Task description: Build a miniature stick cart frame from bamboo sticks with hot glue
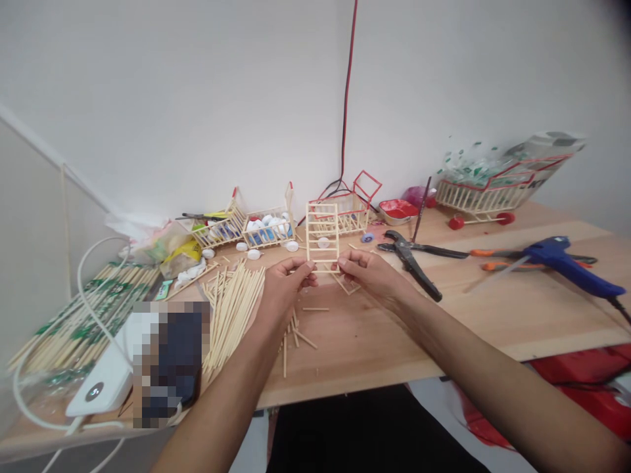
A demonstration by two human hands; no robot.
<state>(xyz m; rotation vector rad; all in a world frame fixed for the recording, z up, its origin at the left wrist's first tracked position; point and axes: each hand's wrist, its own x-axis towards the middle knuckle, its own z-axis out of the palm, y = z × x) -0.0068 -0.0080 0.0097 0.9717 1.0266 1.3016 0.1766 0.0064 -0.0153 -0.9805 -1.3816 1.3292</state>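
Upright over the table's middle I hold a small ladder-like frame [323, 231] made of thin wooden sticks, with several rungs between two side rails. My left hand [292, 274] pinches its lower left corner between thumb and fingers. At the lower right corner, my right hand [362, 268] grips it the same way. Beneath my right hand, another small stick frame [348, 284] lies on the table, partly hidden. Short cut stick pieces [306, 338] are scattered below my left hand. Left of that hand is a heap of long bare chopsticks [234, 309].
Behind stand small stick carts [269, 230] with white wheels, and a red-wheeled cart [483, 197] holding plastic wrappers. Pliers [414, 259] and a blue glue gun [557, 259] lie right. A red paint tray [398, 210] sits by the wall. Wrapped chopsticks [93, 309] and a white power strip [101, 387] lie left.
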